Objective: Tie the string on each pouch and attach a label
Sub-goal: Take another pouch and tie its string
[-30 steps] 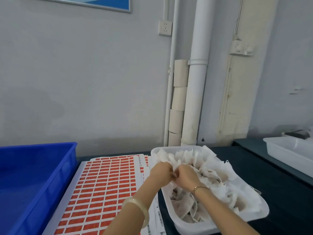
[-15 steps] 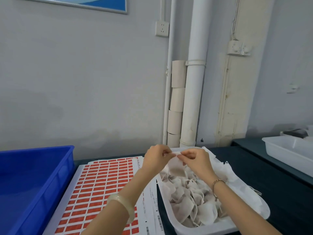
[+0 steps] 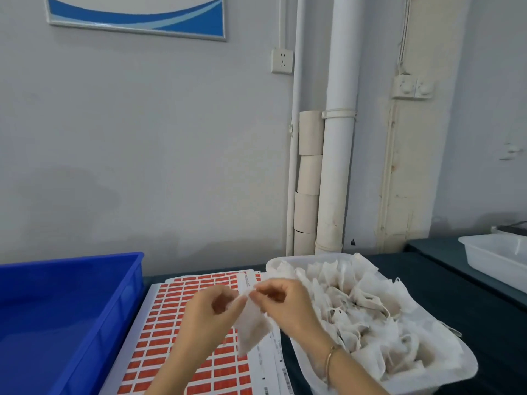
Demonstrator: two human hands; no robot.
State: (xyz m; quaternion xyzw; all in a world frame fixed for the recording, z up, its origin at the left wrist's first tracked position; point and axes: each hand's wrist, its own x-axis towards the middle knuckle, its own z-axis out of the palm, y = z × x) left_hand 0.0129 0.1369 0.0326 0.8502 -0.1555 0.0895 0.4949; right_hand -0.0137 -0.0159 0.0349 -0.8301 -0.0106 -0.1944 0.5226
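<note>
On the dark table top [image 3: 445, 295], in the head view, three containers and a stack of sheets are recorded. A blue crate [image 3: 57, 309] is set at the left edge. Beside it, sheets of red labels [image 3: 182, 317] are laid flat. To their right a white tray [image 3: 463, 369] is filled with a heap of white pouches [image 3: 356, 303]. A second white tray [image 3: 496, 258] is placed on a separate surface at the far right.

One pouch [image 3: 252, 323] is held above the label sheets, just left of the filled tray. Its upper edge is pinched by the left hand [image 3: 212, 312] and the right hand [image 3: 282, 306], which are brought close together with fingers curled. The string cannot be made out owing to blur. A thin bracelet [image 3: 330, 357] is worn on the right wrist.

Behind the table a grey wall [image 3: 142, 138] is noted, stained low down. A thick white pipe [image 3: 339, 138] is fixed vertically, with beige rolls [image 3: 309, 172] stacked beside it. A wall socket [image 3: 281, 61], a switch box [image 3: 412, 86] and a framed blue picture [image 3: 137, 15] are mounted higher up.
</note>
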